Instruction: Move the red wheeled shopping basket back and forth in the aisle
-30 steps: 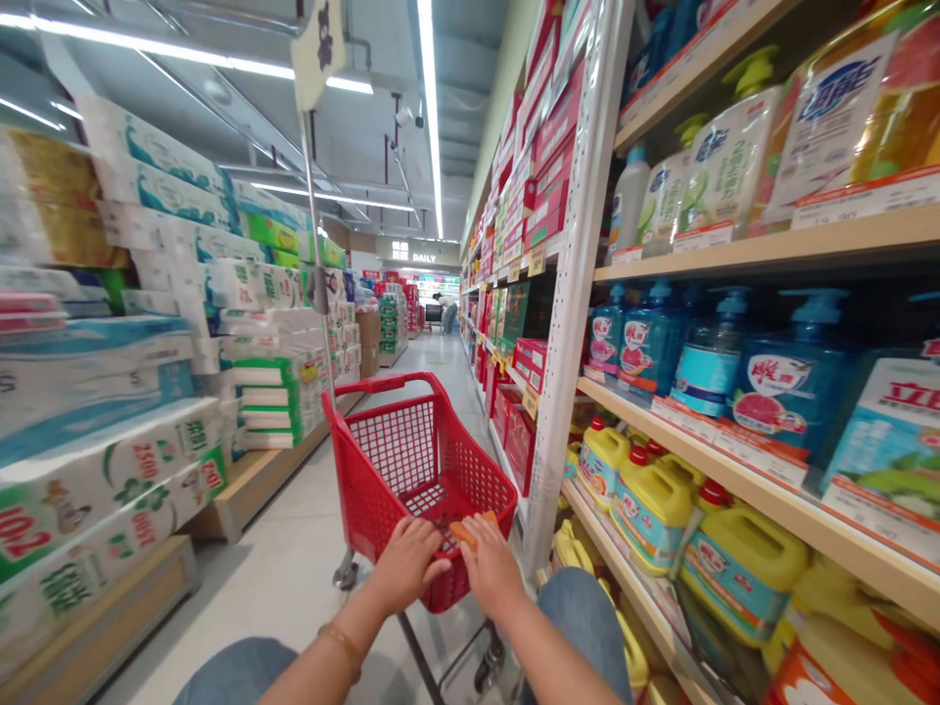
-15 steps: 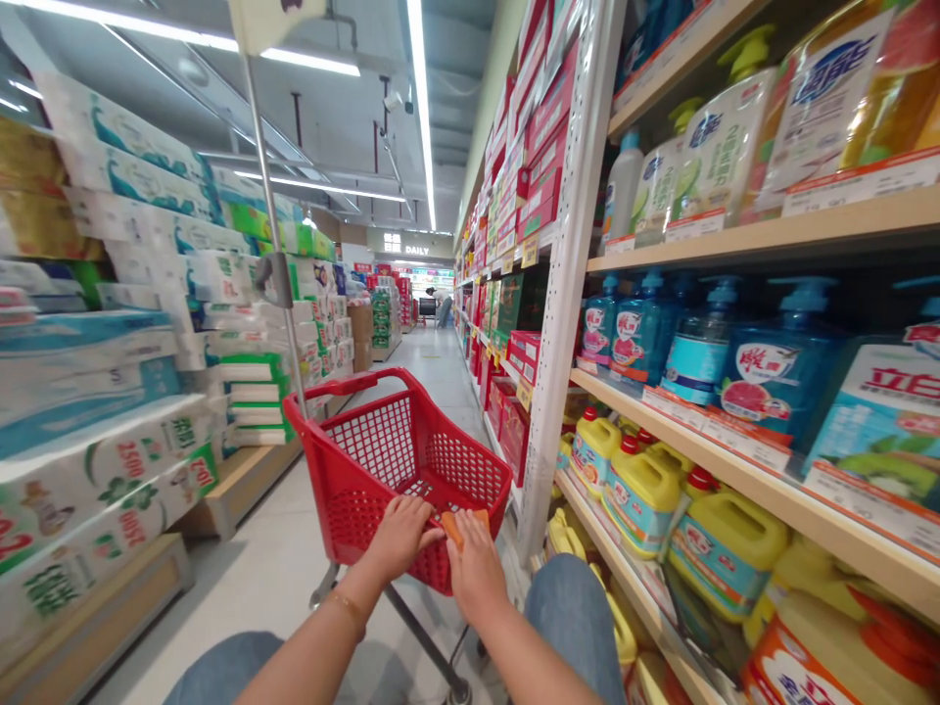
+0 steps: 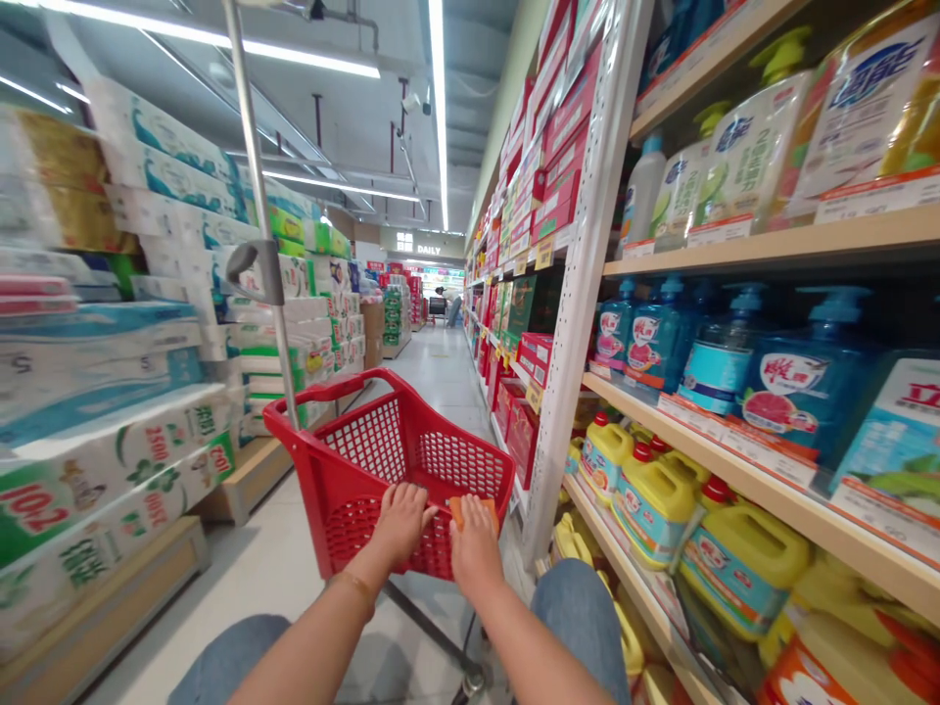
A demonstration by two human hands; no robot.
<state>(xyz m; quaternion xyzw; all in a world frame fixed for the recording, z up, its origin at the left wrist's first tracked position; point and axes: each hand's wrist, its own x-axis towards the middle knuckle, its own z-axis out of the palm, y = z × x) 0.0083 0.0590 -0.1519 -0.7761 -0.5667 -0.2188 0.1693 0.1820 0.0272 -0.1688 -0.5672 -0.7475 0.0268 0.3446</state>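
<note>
A small red plastic shopping cart [image 3: 359, 499] with a pierced basket stands turned sideways before my knees. My left hand [image 3: 403, 519] curls its fingers over the basket's near rim. Along the same rim to the right, an orange cloth [image 3: 461, 511] lies under the fingers of my right hand [image 3: 476, 550], pressed onto the plastic. Part of the cloth is hidden by that hand. From the cart's handle end rises a metal pole [image 3: 257, 176] with a grey clip [image 3: 268, 272] on it.
Shelves at right hold blue pump bottles [image 3: 785, 372] and yellow jugs [image 3: 653, 504], close to my right knee. A white shelf post [image 3: 580, 264] stands beyond the cart's right end. Packs of tissue paper [image 3: 110, 470] are stacked at left. The aisle floor [image 3: 433, 367] runs ahead.
The cart's handle end and pole have swung left and nearer. My right hand and the cloth have slid slightly right along the rim. My left hand keeps hold of the rim.
</note>
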